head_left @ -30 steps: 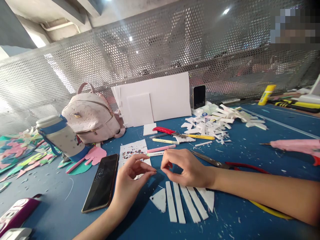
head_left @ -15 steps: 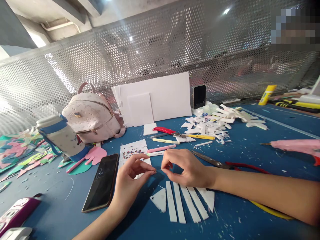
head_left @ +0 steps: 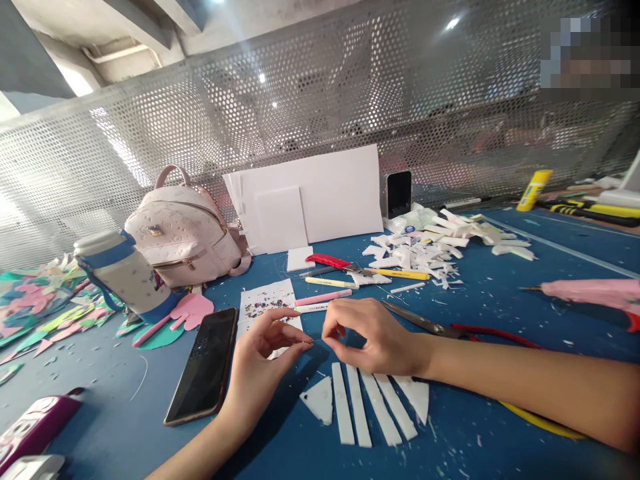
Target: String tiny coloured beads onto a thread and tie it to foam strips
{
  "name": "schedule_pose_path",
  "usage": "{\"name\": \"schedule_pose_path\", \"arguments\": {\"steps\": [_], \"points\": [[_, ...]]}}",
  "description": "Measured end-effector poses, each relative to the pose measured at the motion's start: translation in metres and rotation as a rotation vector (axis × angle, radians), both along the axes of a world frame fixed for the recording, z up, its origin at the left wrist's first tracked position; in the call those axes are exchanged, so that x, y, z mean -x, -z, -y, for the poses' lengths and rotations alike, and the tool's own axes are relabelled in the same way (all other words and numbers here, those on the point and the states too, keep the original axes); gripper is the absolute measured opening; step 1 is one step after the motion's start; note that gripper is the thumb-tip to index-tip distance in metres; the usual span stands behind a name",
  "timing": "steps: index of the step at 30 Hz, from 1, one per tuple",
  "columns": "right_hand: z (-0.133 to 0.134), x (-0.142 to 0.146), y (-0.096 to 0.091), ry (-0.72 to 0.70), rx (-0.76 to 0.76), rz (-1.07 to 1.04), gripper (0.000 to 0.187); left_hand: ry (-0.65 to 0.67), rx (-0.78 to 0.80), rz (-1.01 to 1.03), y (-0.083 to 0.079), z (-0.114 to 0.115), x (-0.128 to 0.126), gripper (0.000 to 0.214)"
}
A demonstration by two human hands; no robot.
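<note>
My left hand [head_left: 263, 363] and my right hand [head_left: 373, 333] meet over the blue table [head_left: 125, 413], each pinching one end of a thin thread or wire [head_left: 317, 341] stretched between the fingertips. Just below them lie several white foam strips [head_left: 357, 407] with a white triangle [head_left: 317, 399] at the left end and another triangle [head_left: 417, 397] at the right. A small white card with tiny coloured beads [head_left: 265, 301] lies just behind my left hand.
A black phone [head_left: 204, 365] lies left of my hands. Scissors with red handles [head_left: 450, 327], pens [head_left: 325, 297], a red cutter [head_left: 330, 261], white foam scraps [head_left: 425, 250], white boards [head_left: 320, 197], a pink backpack [head_left: 185, 230], a bottle [head_left: 120, 270] and a pink glue gun [head_left: 595, 293] surround them.
</note>
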State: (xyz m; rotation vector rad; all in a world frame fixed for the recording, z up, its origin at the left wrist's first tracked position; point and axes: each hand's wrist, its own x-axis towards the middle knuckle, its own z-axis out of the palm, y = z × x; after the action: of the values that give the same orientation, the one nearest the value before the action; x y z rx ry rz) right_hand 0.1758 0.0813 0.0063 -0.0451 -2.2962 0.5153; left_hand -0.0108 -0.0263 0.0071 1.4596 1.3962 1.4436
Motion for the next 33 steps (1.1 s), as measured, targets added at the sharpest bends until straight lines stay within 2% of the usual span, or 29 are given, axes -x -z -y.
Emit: {"name": "schedule_pose_path", "arguments": {"steps": [12,33], "points": [[-0.0004,-0.0006,0.0002,0.008,0.028,0.004,0.007,-0.013,-0.009,-0.010,-0.0029,0.0001,-0.0004,0.030],[-0.0010,-0.0002,-0.0001,0.006,-0.013,0.004,0.008,0.016,-0.018,-0.036,0.0055,0.0004,0.0035,0.031]]}}
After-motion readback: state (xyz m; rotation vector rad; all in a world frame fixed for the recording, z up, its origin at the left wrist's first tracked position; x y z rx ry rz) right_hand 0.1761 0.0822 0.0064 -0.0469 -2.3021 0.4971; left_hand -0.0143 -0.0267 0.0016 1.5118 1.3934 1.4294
